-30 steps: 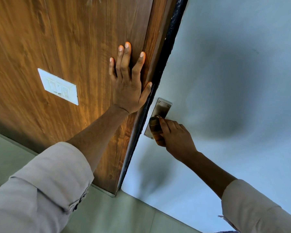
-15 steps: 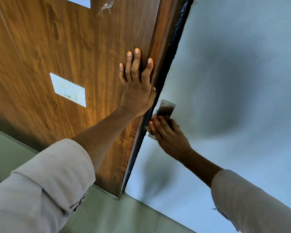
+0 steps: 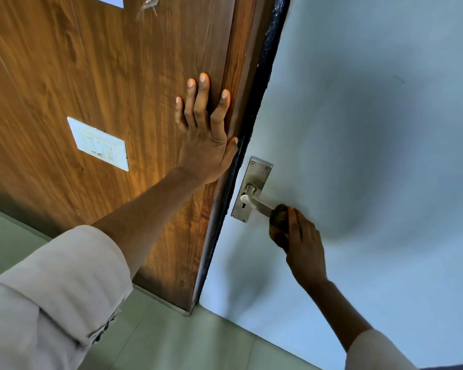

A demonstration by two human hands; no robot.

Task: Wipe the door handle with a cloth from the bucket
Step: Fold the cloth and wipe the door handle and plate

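Head view: dark brown cloth (image 3: 280, 222) over steel door handle (image 3: 259, 204).

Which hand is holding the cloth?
The right hand, gripping a dark cloth at the handle's end; the left hand lies flat on the wood panel.

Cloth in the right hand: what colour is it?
Dark brown; the cloth is bunched on the lever end, seen in the head view.
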